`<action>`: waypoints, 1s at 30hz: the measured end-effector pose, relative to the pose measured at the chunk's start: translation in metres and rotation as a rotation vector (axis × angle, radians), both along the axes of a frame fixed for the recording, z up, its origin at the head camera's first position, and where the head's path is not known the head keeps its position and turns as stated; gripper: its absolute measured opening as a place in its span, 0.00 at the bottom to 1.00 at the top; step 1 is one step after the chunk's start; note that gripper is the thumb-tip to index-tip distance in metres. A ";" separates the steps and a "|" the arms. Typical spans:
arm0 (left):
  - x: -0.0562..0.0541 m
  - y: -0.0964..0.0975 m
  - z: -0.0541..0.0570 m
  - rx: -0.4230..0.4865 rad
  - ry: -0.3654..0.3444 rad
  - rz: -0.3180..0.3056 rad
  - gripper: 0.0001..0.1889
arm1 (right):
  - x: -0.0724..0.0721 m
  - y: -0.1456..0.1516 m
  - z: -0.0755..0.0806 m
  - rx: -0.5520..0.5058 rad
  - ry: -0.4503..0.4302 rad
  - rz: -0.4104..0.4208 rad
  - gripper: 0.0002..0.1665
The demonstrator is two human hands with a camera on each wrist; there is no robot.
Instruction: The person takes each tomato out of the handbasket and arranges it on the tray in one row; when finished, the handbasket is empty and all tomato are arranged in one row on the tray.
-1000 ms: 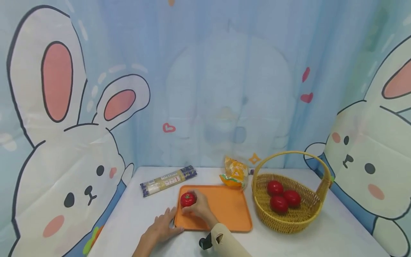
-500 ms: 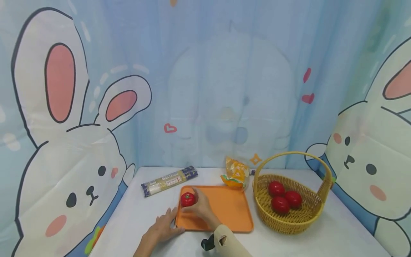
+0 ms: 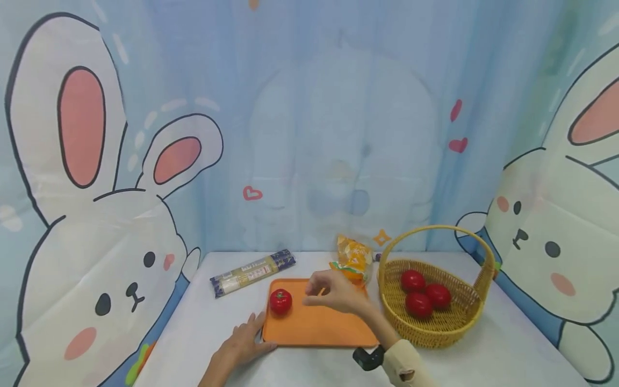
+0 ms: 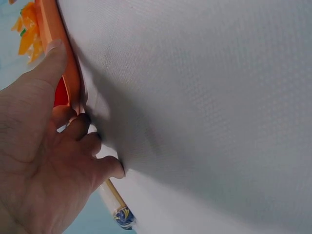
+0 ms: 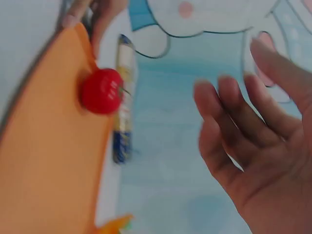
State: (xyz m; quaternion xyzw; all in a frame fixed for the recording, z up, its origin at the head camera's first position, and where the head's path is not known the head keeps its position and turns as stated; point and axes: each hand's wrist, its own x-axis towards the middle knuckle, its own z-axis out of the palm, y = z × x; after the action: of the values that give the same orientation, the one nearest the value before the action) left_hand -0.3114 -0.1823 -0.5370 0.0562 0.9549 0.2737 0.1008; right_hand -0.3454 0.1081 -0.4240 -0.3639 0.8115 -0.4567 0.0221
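Observation:
A red tomato (image 3: 280, 302) with a small green stem sits at the left end of the orange tray (image 3: 319, 328). My left hand (image 3: 244, 339) holds the tray's near left corner. In the left wrist view the thumb (image 4: 54, 53) lies against the tray's front wall and the other fingers bend round the corner, near the table. My right hand (image 3: 338, 293) is above the tray, right of the tomato, holding nothing. Its fingers (image 5: 234, 105) are loosely bent and apart in the right wrist view, away from the tomato.
A yellow wicker basket (image 3: 435, 336) with a tall handle stands on the right, holding 3 smooth red oval things (image 3: 419, 305). Behind the tray lie a long blue-and-gold packet (image 3: 253, 273) and an orange-yellow bag (image 3: 355, 258). A rabbit-printed curtain (image 3: 309, 134) hangs behind the white table.
My right hand has let go of the tomato and moved right and upward from it. The tomato stays on the tray; my left hand has kept its place.

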 end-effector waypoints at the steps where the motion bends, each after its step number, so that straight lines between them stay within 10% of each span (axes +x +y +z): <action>1: -0.001 0.000 0.000 -0.005 0.002 -0.003 0.46 | 0.003 0.012 0.008 0.015 -0.006 0.051 0.11; 9: -0.004 -0.003 0.004 -0.009 0.007 -0.011 0.47 | 0.004 0.104 0.034 0.059 -0.054 0.128 0.10; 18: 0.000 -0.006 -0.002 0.002 0.007 0.008 0.47 | -0.042 0.175 0.004 -0.085 -0.237 0.034 0.22; 30: 0.003 0.000 -0.003 0.005 -0.003 0.002 0.47 | -0.073 0.210 -0.054 0.088 0.000 -0.729 0.35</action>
State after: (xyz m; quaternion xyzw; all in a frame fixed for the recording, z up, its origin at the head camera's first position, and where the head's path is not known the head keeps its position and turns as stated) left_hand -0.3088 -0.1819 -0.5396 0.0552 0.9540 0.2765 0.1016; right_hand -0.4183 0.3181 -0.4777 -0.0498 0.9066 -0.3994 -0.1266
